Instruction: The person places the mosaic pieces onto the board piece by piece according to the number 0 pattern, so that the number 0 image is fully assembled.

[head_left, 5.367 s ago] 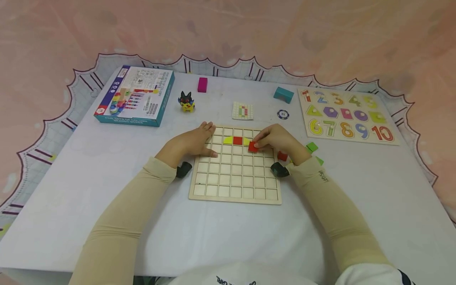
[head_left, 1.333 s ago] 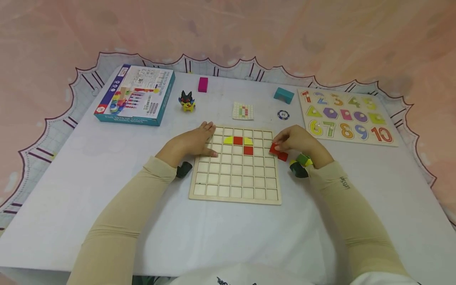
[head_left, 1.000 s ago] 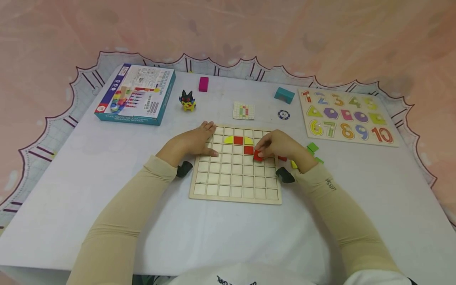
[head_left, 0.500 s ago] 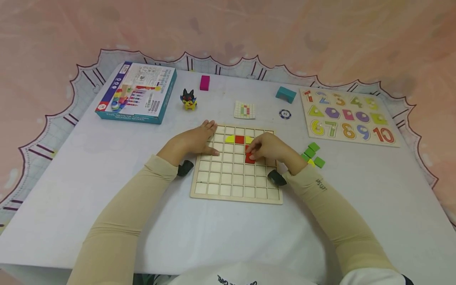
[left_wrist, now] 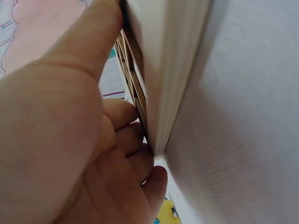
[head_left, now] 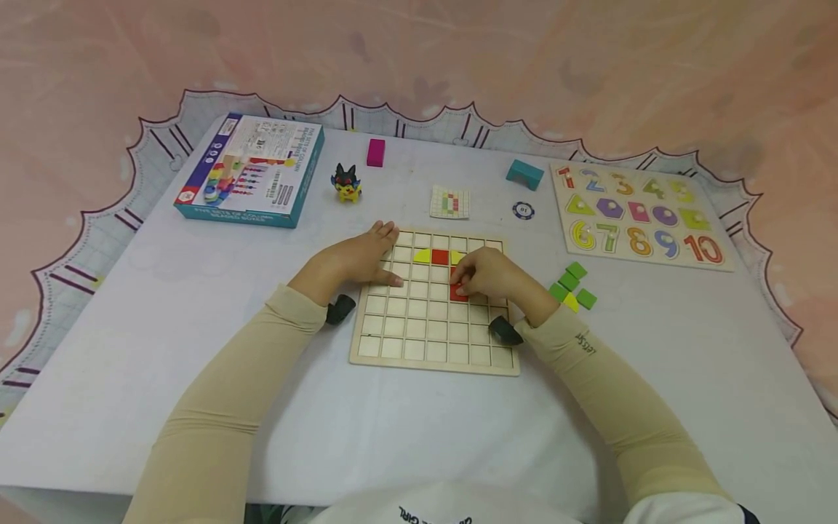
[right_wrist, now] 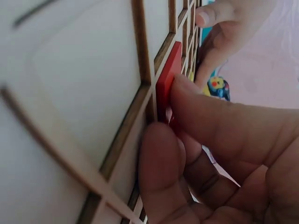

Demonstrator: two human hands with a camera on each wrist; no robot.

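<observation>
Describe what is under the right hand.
The right hand partly covers two red tiles on the grid board; whatever else lies beneath is hidden from the head view.

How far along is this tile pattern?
Done: a red tile sits between two yellow pieces on the wooden grid board. In hand: the right hand pinches another red tile at the board. Remaining, probably: the loose green tiles and yellow piece alongside, judging by the pattern card.
</observation>
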